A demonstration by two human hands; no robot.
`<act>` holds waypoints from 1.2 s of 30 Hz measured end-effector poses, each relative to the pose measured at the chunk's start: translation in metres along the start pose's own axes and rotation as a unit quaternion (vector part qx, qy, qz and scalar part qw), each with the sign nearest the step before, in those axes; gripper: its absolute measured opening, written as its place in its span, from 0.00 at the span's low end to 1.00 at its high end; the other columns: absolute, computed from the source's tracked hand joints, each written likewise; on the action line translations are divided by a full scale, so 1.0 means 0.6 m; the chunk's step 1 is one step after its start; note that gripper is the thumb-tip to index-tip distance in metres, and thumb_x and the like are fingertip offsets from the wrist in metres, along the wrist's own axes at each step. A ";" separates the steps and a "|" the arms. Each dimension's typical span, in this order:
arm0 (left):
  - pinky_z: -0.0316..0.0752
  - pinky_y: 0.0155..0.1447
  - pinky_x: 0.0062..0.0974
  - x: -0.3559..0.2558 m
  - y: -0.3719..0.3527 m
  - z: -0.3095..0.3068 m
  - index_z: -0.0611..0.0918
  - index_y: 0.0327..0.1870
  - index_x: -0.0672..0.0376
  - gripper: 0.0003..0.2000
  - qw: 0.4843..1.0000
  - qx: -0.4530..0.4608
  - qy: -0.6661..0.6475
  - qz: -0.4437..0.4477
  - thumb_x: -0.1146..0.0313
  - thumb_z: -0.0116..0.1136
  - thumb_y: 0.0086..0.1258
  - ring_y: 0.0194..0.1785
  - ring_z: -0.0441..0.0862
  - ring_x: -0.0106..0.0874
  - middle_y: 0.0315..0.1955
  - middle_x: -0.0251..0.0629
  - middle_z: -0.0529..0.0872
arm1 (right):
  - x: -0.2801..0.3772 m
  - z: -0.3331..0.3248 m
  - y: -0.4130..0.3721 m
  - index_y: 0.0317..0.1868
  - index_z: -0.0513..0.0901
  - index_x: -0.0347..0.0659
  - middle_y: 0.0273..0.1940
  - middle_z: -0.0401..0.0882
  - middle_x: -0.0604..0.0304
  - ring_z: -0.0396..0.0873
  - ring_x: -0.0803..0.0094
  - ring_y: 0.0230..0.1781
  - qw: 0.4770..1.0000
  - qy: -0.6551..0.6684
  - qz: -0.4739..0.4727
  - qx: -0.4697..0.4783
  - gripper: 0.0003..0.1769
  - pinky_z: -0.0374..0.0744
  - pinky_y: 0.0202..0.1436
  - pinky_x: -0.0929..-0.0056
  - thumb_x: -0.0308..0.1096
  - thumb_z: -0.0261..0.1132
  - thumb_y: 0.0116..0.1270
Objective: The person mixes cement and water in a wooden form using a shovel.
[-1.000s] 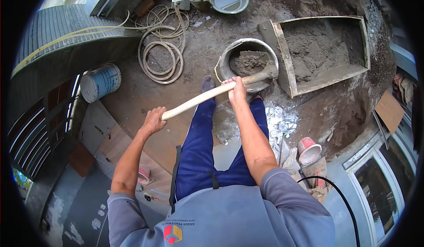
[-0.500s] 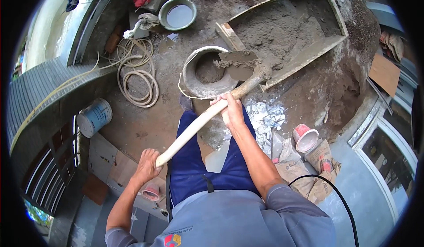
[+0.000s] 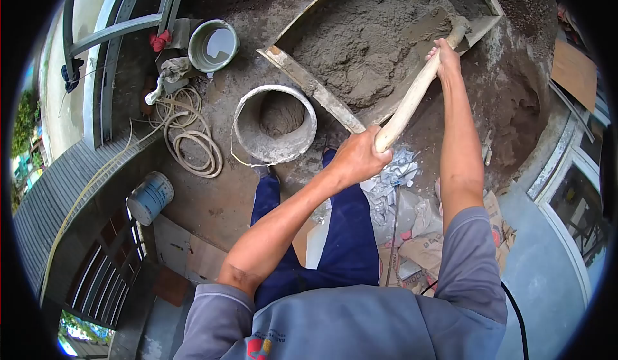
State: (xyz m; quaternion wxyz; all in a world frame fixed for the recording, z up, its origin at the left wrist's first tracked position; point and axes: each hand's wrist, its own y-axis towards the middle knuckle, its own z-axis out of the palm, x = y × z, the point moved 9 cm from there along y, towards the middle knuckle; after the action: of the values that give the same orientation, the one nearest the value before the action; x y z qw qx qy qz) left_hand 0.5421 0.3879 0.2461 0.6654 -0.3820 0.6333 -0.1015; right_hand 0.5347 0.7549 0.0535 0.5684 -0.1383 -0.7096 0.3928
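A hoe with a pale wooden handle (image 3: 412,99) reaches from my body into a mixing trough (image 3: 314,93) of wet grey mortar (image 3: 360,57). Its mortar-caked blade (image 3: 426,27) rests on the mortar at the trough's right side. My left hand (image 3: 362,156) is wrapped round the butt end of the handle. Farther up, close to the blade, my right hand (image 3: 445,61) grips it. Left of the trough stands a bucket (image 3: 273,149) with some mortar (image 3: 281,114) in its bottom.
A basin of water (image 3: 214,46) stands at the back left, above a coiled hose (image 3: 193,144). A blue-white pail (image 3: 150,198) lies tilted farther left. Broken white pieces (image 3: 394,178) and paper sacks (image 3: 421,250) lie by my legs on the right.
The hoe's blade has moved from over the bucket to the right side of the trough. Both hands have shifted right and forward with the handle, and the view has turned a little.
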 end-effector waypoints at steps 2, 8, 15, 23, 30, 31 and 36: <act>0.80 0.43 0.46 0.024 0.023 0.008 0.78 0.50 0.68 0.18 0.999 -0.019 0.013 -0.031 0.63 0.63 0.66 0.38 0.89 0.55 0.30 0.61 0.86 | -0.081 0.014 0.011 0.40 0.75 0.35 0.27 0.71 0.60 0.72 0.69 0.22 0.998 -0.023 0.052 0.007 0.09 0.79 0.25 0.65 0.30 0.66 0.68; 0.80 0.48 0.49 0.058 -0.085 0.011 0.76 0.48 0.73 0.19 0.978 -0.001 0.091 -0.187 0.65 0.61 0.63 0.41 0.88 0.60 0.32 0.68 0.85 | -0.442 0.069 -0.080 0.38 0.73 0.38 0.27 0.71 0.58 0.71 0.66 0.20 0.960 -0.040 0.265 0.085 0.07 0.80 0.24 0.61 0.30 0.64 0.68; 0.80 0.53 0.50 -0.100 -0.061 0.003 0.75 0.55 0.78 0.26 0.987 0.030 0.012 -0.159 0.64 0.61 0.62 0.43 0.88 0.60 0.36 0.69 0.86 | -0.405 0.053 -0.076 0.35 0.69 0.41 0.22 0.69 0.61 0.69 0.69 0.17 0.920 0.018 0.372 0.125 0.09 0.78 0.22 0.65 0.30 0.62 0.70; 0.84 0.49 0.49 -0.251 -0.095 0.014 0.71 0.51 0.88 0.27 0.995 0.075 -0.035 -0.052 0.66 0.57 0.62 0.38 0.88 0.61 0.29 0.71 0.84 | -0.184 0.051 -0.222 0.31 0.73 0.41 0.21 0.74 0.63 0.74 0.74 0.18 0.926 0.090 0.319 0.183 0.12 0.78 0.25 0.77 0.32 0.66 0.71; 0.83 0.45 0.53 -0.303 -0.226 -0.043 0.71 0.47 0.86 0.24 0.996 0.080 -0.042 -0.004 0.65 0.57 0.64 0.33 0.87 0.63 0.26 0.71 0.83 | -0.166 0.070 -0.285 0.28 0.73 0.41 0.21 0.74 0.61 0.73 0.73 0.18 0.907 0.122 0.359 0.181 0.13 0.77 0.24 0.77 0.30 0.64 0.72; 0.83 0.43 0.53 -0.305 -0.249 -0.051 0.71 0.46 0.85 0.23 0.995 0.084 -0.045 0.009 0.65 0.57 0.64 0.33 0.86 0.64 0.26 0.71 0.83 | -0.160 0.074 -0.304 0.28 0.72 0.41 0.21 0.74 0.61 0.73 0.73 0.18 0.905 0.135 0.366 0.169 0.13 0.77 0.24 0.77 0.30 0.64 0.72; 0.82 0.40 0.53 -0.283 -0.373 -0.115 0.71 0.42 0.81 0.20 0.994 0.106 -0.021 0.005 0.66 0.57 0.64 0.31 0.86 0.64 0.24 0.71 0.82 | -0.201 0.115 -0.403 0.25 0.69 0.43 0.20 0.70 0.62 0.69 0.73 0.18 0.896 0.120 0.393 0.171 0.16 0.76 0.24 0.75 0.33 0.64 0.69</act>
State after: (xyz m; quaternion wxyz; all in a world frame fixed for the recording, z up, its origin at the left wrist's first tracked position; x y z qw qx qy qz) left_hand 0.5266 0.3127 0.5250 0.7158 -0.3083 0.6065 -0.1571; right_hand 0.5701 0.4920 0.1392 0.4633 -0.3528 -0.4460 0.6796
